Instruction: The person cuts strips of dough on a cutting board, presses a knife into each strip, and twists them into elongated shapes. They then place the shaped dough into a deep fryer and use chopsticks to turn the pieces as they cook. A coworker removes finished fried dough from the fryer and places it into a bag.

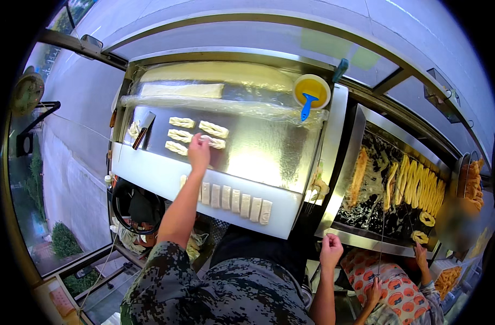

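My left hand [199, 151] is over the metal worktop [255, 138], its fingertips pinching the left end of a twisted dough piece [216, 142]. Several more dough twists lie close around it, one just above it [213, 129] and others to its left [179, 135]. Below my left forearm, a row of flat dough strips [236, 200] rests on the white cutting board [150, 164]; the forearm hides part of that row. My right hand [332, 248] hangs low by the fryer's front edge, fingers curled together, with nothing plainly visible in them.
A dough scraper [144, 131] lies at left beside a dough scrap [134, 129]. Dough under plastic film [215, 73] lines the back, near a bowl of yellow liquid [312, 87] with a blue brush [307, 106]. At right, a co-worker's hands [421, 254] work over a fryer [375, 221] holding dough sticks [418, 183].
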The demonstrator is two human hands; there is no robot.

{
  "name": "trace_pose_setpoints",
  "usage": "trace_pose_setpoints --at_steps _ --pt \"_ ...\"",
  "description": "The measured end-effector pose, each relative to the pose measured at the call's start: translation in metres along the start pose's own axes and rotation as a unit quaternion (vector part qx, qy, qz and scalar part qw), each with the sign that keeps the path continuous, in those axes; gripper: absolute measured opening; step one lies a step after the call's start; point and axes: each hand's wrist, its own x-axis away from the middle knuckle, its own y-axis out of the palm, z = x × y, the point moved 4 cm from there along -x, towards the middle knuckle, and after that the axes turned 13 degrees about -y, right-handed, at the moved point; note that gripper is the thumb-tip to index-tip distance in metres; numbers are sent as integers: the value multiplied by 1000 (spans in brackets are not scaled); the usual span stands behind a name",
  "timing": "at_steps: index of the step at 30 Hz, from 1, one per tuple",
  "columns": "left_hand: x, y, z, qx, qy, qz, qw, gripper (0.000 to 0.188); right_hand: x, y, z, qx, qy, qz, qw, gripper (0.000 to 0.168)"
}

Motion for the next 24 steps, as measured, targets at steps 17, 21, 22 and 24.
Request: trace_pose_setpoints --at_steps 17,21,22,24 --pt "71 -29 109 203 50 -473 856 15 -46 189 -107 -83 -137 -32 987 63" --pt "119 -43 131 324 -47 -587 740 26 -35 206 -148 -489 101 -220 838 58" --pt "127 -40 131 336 -70 -595 727 29 -30 202 -151 -496 115 -257 821 49" --pt "144 -31 127 359 -118 -607 699 36 -18 192 -149 -518 111 -298 794 34"
